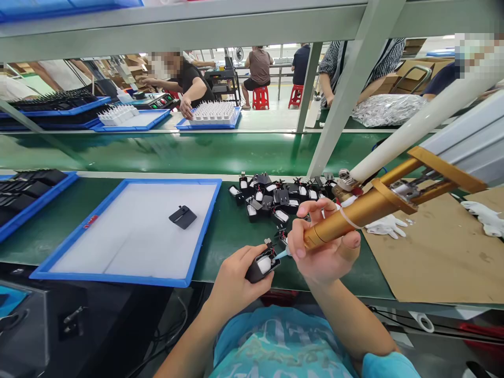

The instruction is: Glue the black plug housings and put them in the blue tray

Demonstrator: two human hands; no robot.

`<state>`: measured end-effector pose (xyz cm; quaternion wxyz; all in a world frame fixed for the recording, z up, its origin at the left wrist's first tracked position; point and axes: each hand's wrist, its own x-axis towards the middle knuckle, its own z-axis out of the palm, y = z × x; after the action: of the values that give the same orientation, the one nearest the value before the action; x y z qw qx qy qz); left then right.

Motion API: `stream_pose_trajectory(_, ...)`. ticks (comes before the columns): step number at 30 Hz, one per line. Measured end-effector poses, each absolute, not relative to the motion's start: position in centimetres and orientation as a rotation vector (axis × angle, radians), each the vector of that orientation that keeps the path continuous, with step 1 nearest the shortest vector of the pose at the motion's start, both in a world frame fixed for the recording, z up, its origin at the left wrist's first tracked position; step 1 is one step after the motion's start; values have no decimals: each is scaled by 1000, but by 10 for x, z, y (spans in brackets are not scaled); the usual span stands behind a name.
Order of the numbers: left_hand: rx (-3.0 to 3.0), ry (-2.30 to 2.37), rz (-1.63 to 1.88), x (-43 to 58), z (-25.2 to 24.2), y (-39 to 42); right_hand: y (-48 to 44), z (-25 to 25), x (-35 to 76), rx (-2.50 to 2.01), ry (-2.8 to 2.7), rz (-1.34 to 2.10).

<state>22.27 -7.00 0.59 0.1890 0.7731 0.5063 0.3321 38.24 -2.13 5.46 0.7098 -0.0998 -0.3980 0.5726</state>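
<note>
My left hand [236, 275] is closed around a small black plastic housing [258, 268] whose open top shows a white part and thin wires. In my right hand [326, 257] is a gold-coloured glue dispensing gun [338, 220], gripped near its front end. Its pale blue nozzle [282, 254] points left, with the tip at the inside of the housing. Just beyond my hands lies a pile of similar black housings [281, 197] with white parts and wires. A flat black cover [182, 217] rests on a white-lined tray with a blue rim [205, 231] to the left.
A green conveyor belt [177, 152] runs behind the bench, with grey frame posts [334, 105] before it. Cardboard [425, 262] and white gloves [386, 226] lie at right. Black parts fill another blue tray [59, 181] at left. Several people work beyond the belt.
</note>
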Motion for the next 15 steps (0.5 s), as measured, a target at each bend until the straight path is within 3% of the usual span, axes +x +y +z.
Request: stream_pose_trajectory(15, 1986, 1321, 1183, 244, -28, -66, -23, 54, 377, -172, -861, 1261)
